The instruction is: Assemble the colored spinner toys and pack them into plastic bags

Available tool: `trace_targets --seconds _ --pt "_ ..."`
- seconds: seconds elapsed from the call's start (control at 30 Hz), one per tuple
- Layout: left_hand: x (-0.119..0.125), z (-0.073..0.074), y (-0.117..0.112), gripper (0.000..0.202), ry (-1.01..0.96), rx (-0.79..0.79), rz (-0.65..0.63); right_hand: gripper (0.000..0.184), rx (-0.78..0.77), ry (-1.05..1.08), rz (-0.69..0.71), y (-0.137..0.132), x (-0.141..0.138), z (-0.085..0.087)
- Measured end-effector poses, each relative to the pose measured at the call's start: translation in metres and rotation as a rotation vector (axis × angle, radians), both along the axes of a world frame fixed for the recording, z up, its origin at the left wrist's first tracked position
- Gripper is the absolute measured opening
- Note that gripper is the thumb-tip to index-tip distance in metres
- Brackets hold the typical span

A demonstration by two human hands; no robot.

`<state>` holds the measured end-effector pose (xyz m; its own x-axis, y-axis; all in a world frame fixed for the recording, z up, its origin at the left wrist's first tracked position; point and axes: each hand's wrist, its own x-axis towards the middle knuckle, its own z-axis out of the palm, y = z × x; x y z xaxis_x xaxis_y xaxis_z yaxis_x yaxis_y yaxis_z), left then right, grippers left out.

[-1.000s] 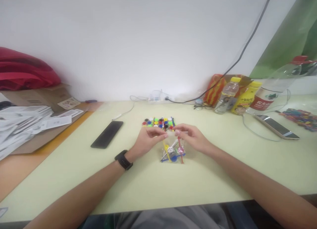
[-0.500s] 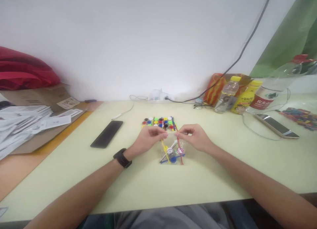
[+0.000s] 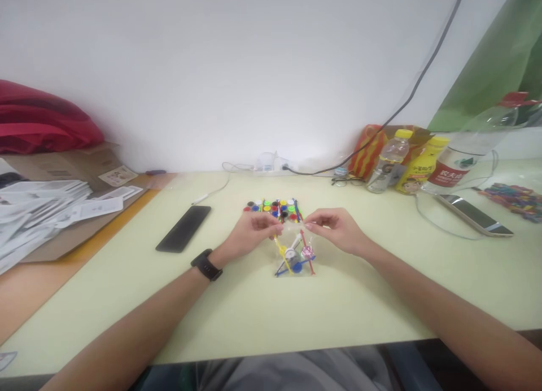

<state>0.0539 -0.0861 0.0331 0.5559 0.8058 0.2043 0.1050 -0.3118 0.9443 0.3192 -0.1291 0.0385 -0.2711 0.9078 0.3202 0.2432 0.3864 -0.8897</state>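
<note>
On the pale green surface, near the middle, is a small clear bag with thin coloured sticks and little round bits inside. The left hand pinches the top edge of the bag at 10 o'clock, thumb and fingertips pressed together and the other fingers curled in. The right hand pinches the same edge at 2 o'clock in the same way. The bottom of the bag looks like it rests on the surface. A black watch sits on the left wrist. At 12 o'clock from the bag, just past the fingertips, lies a row of coloured pieces; it is the closest thing to the hands. At 9 o'clock, well apart, lies a black phone, and far past it a stack of white papers. At 1 o'clock by the wall lies a pair of glasses, with a small clear bottle, a yellow bottle and a big clear bottle beside them. At 2 o'clock, far off, lies a second phone, and near it a pile of coloured bits.
</note>
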Motion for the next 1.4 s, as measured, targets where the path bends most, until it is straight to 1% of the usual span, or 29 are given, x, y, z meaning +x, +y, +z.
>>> trace_targets --seconds 0.17,0.33,0.47,0.57,0.63,0.8,0.93,1.03,1.1,1.2,1.27,1.33,1.4 --pt "-0.001 -0.001 0.001 0.026 -0.025 0.003 0.009 0.017 -0.057 0.172 0.018 0.0 0.0 0.0" --pt "-0.001 -0.001 0.0 0.023 -0.075 0.0 0.036 0.015 -0.036 0.23 0.037 0.002 0.001 -0.004" --pt "0.002 -0.001 -0.002 0.024 -0.14 0.012 0.134 0.016 -0.043 0.253 0.054 0.001 0.0 -0.004" --pt "0.002 -0.001 -0.003 0.02 -0.152 0.03 0.203 0.018 -0.001 0.248 0.061 0.0 -0.002 -0.002" --pt "0.002 0.0 -0.003 0.018 -0.147 0.045 0.214 0.02 0.037 0.228 0.057 -0.001 -0.002 -0.001" --pt "0.004 0.001 -0.009 0.02 -0.162 0.012 0.188 0.02 0.073 0.195 0.041 -0.002 -0.003 -0.001" --pt "0.008 0.0 -0.013 0.021 -0.186 0.016 0.153 0.023 0.015 0.189 0.009 -0.005 -0.01 0.0" --pt "0.011 0.001 -0.014 0.03 -0.175 0.007 0.111 0.023 -0.025 0.085 0.019 -0.008 -0.016 0.001" --pt "0.012 0.001 -0.015 0.035 -0.142 0.007 0.074 0.024 0.006 0.0 0.024 -0.01 -0.019 0.002" --pt "0.013 0.001 -0.017 0.029 -0.06 0.016 0.013 0.027 0.062 -0.057 0.017 -0.013 -0.02 0.002" --pt "0.013 0.001 -0.017 0.024 -0.001 0.02 -0.015 0.028 0.068 -0.082 0.017 -0.013 -0.02 0.002" --pt "0.012 0.001 -0.017 0.023 0.043 0.026 -0.022 0.03 0.033 -0.102 0.023 -0.011 -0.018 0.002" --pt "0.01 0.001 -0.017 0.023 0.055 0.027 -0.005 0.033 -0.038 -0.095 0.029 -0.01 -0.015 0.001"
